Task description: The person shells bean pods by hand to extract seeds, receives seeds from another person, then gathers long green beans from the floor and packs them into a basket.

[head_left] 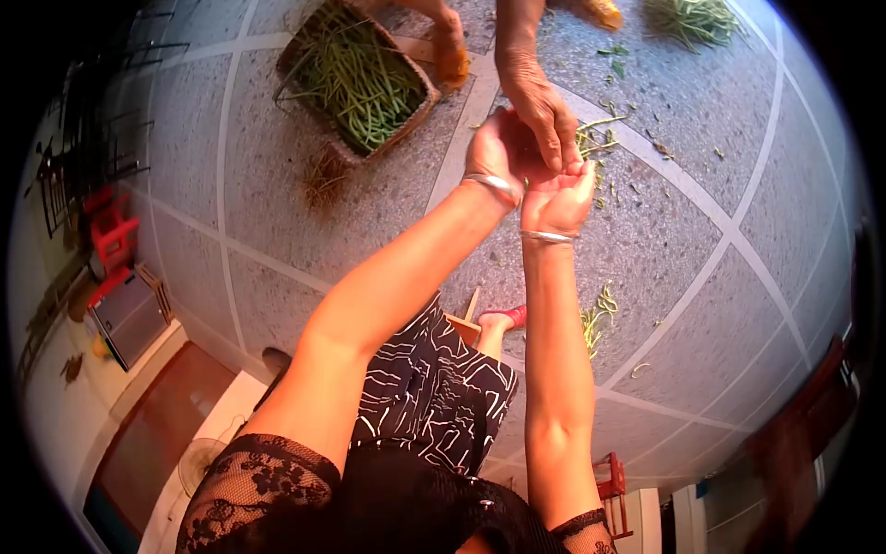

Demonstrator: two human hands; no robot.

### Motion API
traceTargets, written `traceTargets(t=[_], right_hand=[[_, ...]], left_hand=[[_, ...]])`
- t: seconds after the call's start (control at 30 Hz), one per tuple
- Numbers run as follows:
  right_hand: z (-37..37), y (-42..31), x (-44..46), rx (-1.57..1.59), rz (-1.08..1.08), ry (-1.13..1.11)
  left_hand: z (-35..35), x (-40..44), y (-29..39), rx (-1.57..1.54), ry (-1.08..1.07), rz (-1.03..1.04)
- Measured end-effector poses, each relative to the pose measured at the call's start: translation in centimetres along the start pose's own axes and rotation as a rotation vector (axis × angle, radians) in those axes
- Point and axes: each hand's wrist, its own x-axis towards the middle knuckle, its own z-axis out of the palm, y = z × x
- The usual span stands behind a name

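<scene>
My left hand (496, 148) and my right hand (558, 201) are held side by side, palms up and cupped, above the tiled floor. Each wrist wears a silver bangle. Another person's hand (538, 103) reaches down from the top, its fingers over my palms and close to my right fingertips. That hand covers part of my palms, and anything small between us is hidden. A few pale green bean pieces (598, 138) show just beyond my right hand, apparently on the floor.
A woven basket (420, 113) of long green beans (355, 83) stands at upper left, beside the other person's feet (450, 57). Another green pile (697, 18) lies at upper right. Bean scraps (600, 319) are on the floor near my right forearm. A red stool (113, 235) is far left.
</scene>
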Motion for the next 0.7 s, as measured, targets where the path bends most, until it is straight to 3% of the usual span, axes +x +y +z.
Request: traceTargets(t=[0.07,0.27,0.4,0.53,0.57,0.67,0.7], right_hand=[[0.4,0.2,-0.2,-0.003,-0.021,0.032],[2.0,1.0,-0.3,-0.099,-0.102,0.072],[2.5,1.3,-0.2,-0.108,-0.073,0.102],[2.3,1.3,0.0,-0.153,-0.068,0.015],[3.0,1.0,-0.4,-0.198,-0.088,0.024],[2.6,1.0,-0.2,-0.206,-0.13,0.086],[3.0,0.7,-0.5,-0.173,-0.121,0.123]], left_hand=[[0.2,-0.1,0.4,-0.057,-0.15,-0.075],[-3.6,1.8,0.1,-0.407,-0.151,-0.232],[-3.9,1.8,0.2,-0.399,-0.21,-0.242],[-2.1,1.3,0.4,-0.195,0.035,-0.169],[-2.4,1.2,0.5,-0.094,-0.021,-0.142],[-0.8,0.7,0.5,-0.06,0.143,-0.136],[-1.5,0.8,0.4,-0.098,0.073,-0.151]])
